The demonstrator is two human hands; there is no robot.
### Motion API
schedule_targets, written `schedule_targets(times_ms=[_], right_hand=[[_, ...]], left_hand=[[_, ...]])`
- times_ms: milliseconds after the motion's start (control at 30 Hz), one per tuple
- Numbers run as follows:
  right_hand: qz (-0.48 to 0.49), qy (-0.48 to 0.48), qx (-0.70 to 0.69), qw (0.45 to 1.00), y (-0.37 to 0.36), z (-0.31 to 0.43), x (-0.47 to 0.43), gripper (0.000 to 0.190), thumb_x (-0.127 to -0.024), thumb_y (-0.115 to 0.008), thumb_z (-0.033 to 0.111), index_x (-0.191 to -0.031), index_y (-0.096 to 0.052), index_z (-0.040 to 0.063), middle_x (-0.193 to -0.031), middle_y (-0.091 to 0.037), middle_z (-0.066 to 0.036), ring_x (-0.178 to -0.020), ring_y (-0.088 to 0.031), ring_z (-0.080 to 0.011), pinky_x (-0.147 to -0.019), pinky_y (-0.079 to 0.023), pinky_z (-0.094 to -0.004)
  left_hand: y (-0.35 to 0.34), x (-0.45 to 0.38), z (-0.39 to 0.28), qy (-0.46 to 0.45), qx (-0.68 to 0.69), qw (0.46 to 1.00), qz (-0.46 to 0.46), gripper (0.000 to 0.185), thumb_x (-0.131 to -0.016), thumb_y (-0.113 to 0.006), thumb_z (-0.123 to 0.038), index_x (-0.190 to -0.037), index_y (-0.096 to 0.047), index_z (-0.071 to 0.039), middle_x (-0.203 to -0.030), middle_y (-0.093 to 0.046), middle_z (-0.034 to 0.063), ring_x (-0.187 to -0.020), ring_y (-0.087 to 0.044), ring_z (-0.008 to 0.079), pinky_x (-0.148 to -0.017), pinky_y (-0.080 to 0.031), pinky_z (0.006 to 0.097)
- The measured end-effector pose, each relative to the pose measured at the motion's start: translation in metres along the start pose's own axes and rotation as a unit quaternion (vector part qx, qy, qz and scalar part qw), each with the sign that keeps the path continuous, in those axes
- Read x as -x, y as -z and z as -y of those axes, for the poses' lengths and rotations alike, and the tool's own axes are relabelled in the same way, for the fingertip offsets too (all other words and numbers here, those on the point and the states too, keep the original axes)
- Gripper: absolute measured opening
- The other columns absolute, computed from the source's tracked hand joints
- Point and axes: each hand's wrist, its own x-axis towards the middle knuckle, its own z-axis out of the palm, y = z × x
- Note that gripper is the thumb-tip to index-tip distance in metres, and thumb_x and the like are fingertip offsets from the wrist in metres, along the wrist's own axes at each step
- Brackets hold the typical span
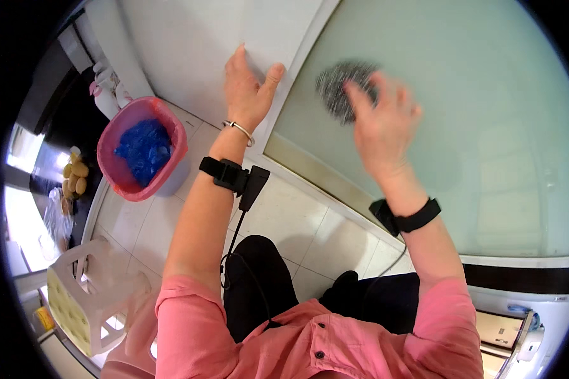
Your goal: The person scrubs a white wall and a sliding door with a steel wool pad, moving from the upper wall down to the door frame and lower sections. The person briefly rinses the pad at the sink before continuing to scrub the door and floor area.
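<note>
My right hand (384, 118) holds a grey speckled cleaning cloth or scrubbing pad (334, 92) against a pale green frosted glass panel (479, 132). Motion blurs both the fingers and the pad, so its exact kind cannot be told. To the left, my left hand (251, 90) rests with spread fingers against a smooth white panel (189, 52), holding nothing. Its thumb is close to the white frame (296, 66) that borders the glass. Black straps with small devices are on both wrists, and a metal bangle (238, 129) circles the left one.
A pink-rimmed bin (108, 156) with a blue plastic bag (144, 149) inside stands left on the tiled floor (284, 208). Behind it is a white bottle (105, 97). Potatoes (76, 177) lie farther left, above a plastic stool (71, 308). A cable (234, 237) hangs from the left wrist.
</note>
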Motion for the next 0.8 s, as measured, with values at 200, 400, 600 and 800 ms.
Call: schedule_targets(times_ms=[200,400,600,800], right_hand=[[0.085,0.18,-0.087,0.976,-0.048,0.029,0.016,0.014,-0.075,-0.065,0.013,-0.087,-0.072,0.014,-0.1,-0.059,-0.002,-0.096,-0.054,-0.0247,-0.072,-0.04,-0.039],[0.093,0.21,-0.063,0.971,-0.029,0.024,0.028,0.015,-0.075,-0.065,0.013,-0.088,-0.072,0.01,-0.094,-0.059,-0.005,-0.094,-0.054,-0.0244,-0.073,-0.041,-0.0398],[0.002,0.155,-0.009,0.988,-0.008,0.008,-0.047,0.016,-0.076,-0.062,0.011,-0.09,-0.071,0.009,-0.095,-0.058,-0.007,-0.093,-0.055,-0.0256,-0.076,-0.041,-0.042],[0.146,0.291,-0.053,0.944,-0.052,0.027,0.047,0.019,-0.077,-0.059,0.012,-0.092,-0.07,0.01,-0.096,-0.058,-0.01,-0.096,-0.054,-0.0263,-0.078,-0.042,-0.0424]], left_hand=[[0.01,0.012,0.007,0.054,0.043,0.998,-0.002,0.079,-0.088,-0.064,-0.041,-0.141,-0.03,0.007,-0.135,-0.043,0.0245,-0.123,-0.042,0.0372,-0.101,-0.037,0.0433],[0.035,0.058,0.027,0.205,0.06,0.976,0.036,0.071,-0.089,-0.063,-0.038,-0.138,-0.037,0.007,-0.135,-0.046,0.0247,-0.123,-0.045,0.0369,-0.101,-0.038,0.0438],[0.042,0.098,0.021,0.238,-0.022,0.968,0.082,0.059,-0.089,-0.061,-0.035,-0.13,-0.048,0.007,-0.128,-0.052,0.0248,-0.117,-0.05,0.0362,-0.099,-0.039,0.042],[0.034,0.128,0.013,0.345,0.082,0.935,0.029,0.055,-0.086,-0.062,-0.028,-0.127,-0.05,0.006,-0.126,-0.053,0.0229,-0.115,-0.051,0.0352,-0.098,-0.041,0.0401]])
